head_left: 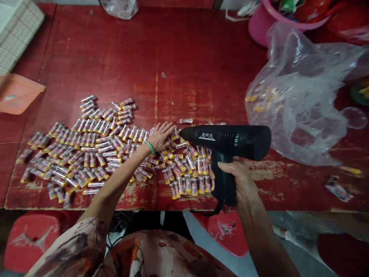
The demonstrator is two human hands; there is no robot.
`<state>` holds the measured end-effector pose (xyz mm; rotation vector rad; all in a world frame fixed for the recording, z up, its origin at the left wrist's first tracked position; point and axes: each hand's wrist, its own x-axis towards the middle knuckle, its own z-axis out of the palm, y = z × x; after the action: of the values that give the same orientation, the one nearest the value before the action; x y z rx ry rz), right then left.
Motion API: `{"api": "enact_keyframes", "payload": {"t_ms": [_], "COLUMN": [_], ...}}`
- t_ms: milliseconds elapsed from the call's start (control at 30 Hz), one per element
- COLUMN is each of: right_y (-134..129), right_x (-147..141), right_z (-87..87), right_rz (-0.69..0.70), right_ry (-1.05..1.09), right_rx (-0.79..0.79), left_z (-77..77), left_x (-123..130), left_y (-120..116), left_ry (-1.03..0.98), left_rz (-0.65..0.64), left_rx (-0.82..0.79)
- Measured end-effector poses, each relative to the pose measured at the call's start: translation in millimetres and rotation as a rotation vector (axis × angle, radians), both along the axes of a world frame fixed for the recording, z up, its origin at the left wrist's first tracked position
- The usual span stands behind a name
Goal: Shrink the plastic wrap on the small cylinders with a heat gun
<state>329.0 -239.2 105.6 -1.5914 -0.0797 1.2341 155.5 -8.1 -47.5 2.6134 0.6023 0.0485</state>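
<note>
My right hand is wrapped round the grip of a black heat gun, whose narrow nozzle points left over the table. Flat on the pile, my left hand has its fingers stretched out toward the nozzle, a green bangle on its wrist. Under and around it lie many small clear tubes with yellow ends and pinkish print, spread in loose rows from the left side to below the heat gun. A single tube lies apart, just above the nozzle. The heat gun hides some of the tubes.
A clear plastic bag with some yellow-ended pieces lies at right, below a pink tub. An orange tray and a pale woven basket stand at left. Red stools are under the red table's front edge.
</note>
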Motion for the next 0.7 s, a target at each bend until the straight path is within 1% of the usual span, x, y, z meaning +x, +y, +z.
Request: {"api": "enact_keyframes", "payload": {"t_ms": [67,100,133,167,233,267,300,367,433,500,567,633,700], "right_y": [-3,-4,-7,-9,-15,-17,-18,-16,-11,-7,-10,-20,-33], "right_x": [0,0,-1,-2,-8,-12,-15,-22,-26,-27,-27,-31,-37], "right_z": [1.1,2.5,4.2,5.9,8.0,7.9,7.0,3.6,0.7,0.7,4.2,9.3,13.5], "right_rz": [-0.06,-0.093,-0.121,-0.121,-0.055,-0.014,0.024,0.088,0.112,0.092,0.046,0.048,0.096], "right_ry": [-0.003,-0.008,-0.025,-0.029,-0.019,-0.017,-0.016,0.003,0.034,0.023,-0.04,-0.075,-0.102], "right_rx": [-0.027,-0.031,-0.022,-0.013,-0.013,-0.022,-0.033,-0.052,-0.057,-0.062,-0.058,-0.084,-0.098], "left_z": [0.0,-1.1,-3.0,-5.6,-12.3,-15.8,-19.0,-23.8,-25.9,-26.1,-25.5,-25.3,-25.9], "left_x": [-27,-42,-57,-71,-90,-94,-94,-85,-70,-58,-51,-50,-55], "left_y": [-8,-17,-30,-47,-86,-105,-123,-152,-168,-176,-181,-187,-192], "left_ry": [-0.111,-0.159,-0.193,-0.213,-0.215,-0.199,-0.171,-0.085,0.011,0.071,0.082,0.056,0.01], "left_rz": [0.13,0.212,0.303,0.396,0.54,0.57,0.569,0.52,0.462,0.43,0.404,0.36,0.307], "left_rx": [0.017,0.042,0.075,0.113,0.179,0.196,0.2,0.173,0.128,0.1,0.1,0.114,0.128]}}
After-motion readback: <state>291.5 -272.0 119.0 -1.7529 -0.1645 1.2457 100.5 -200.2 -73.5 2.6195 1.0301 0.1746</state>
